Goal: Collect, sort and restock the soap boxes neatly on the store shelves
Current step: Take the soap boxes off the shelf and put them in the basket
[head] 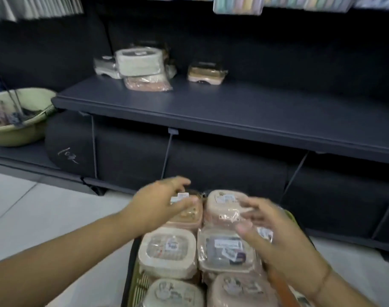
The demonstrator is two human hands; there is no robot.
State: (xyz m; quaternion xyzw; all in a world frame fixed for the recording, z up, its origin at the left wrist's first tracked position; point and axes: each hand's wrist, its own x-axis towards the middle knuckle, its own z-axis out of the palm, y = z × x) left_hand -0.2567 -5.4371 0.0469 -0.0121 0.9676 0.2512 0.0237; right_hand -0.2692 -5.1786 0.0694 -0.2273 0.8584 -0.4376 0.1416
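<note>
Two hands, left hand and right hand, fingers apart above soap boxes lying lids-up

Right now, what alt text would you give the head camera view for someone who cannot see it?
Two bare hands, left hand and right hand, reach over rounded beige and pink plastic-wrapped soap boxes packed in a green slatted basket. Behind stands a dark grey shelf holding a few more wrapped boxes.
</note>
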